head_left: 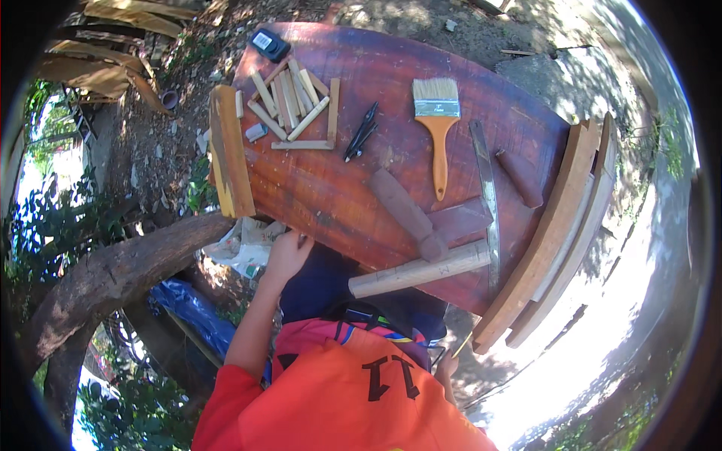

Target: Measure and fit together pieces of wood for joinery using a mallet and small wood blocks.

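My left hand (288,255) is at the near left edge of a reddish-brown wooden table (316,188), its fingers curled closed; whatever may be in them is hidden. Low on the right, beside my body, my right hand (446,367) is closed round a thin yellow stick (462,345), perhaps a pencil. Closest to the hands on the table is a pale wooden bar (421,272) that juts over the near edge. A metal ruler (487,203) meets its right end. Brown sandpaper pieces (400,204) lie just beyond the bar, one of them rolled.
A wide paintbrush (436,139), dark pens (362,134), several small wooden sticks (289,98) and a dark box-shaped device (269,45) lie on the table. Thick timber pieces stand along its left (232,150) and right (538,248) ends. A tree branch (120,267) reaches in from the left.
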### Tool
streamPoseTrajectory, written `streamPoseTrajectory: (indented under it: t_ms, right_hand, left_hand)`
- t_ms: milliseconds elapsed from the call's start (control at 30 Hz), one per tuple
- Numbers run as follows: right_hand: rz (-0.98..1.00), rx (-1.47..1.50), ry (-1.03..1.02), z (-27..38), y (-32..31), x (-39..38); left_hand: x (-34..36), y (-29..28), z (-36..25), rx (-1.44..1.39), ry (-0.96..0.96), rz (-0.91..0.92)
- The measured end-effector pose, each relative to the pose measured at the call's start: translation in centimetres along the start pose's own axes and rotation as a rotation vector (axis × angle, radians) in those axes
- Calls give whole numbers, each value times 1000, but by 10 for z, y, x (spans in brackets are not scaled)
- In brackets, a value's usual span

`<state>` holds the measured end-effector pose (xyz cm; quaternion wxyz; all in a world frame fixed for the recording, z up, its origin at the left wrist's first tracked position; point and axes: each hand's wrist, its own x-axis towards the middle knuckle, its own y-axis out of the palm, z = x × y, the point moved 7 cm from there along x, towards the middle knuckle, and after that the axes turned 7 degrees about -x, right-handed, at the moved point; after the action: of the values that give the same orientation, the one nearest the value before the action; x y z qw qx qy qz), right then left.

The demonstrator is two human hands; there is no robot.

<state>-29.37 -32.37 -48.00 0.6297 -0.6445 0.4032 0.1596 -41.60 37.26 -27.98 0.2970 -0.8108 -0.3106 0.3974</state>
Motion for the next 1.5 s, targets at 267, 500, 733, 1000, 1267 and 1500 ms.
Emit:
streamPoseTrajectory:
  t_ms: [267,500,733,1000,1267,1500]
  right_hand:
    - [-173,430,396,29,73,-19]
    - [-177,286,484,36,112,-37]
    - [-184,418,464,87,108,-57]
    - [-148,380,444,81,80,-77]
    - [-213,371,386,88,4,-61]
    - [-258,381,274,101,-25,-31]
  left_hand:
    - [11,73,306,57,-114,70]
    - [201,136,227,67,-178,199]
    - [288,121,172,117,-43,161]
    - [282,145,201,175,-64,177]
    - [273,195,201,137,-37,168]
    - [253,206,210,105,-20,93]
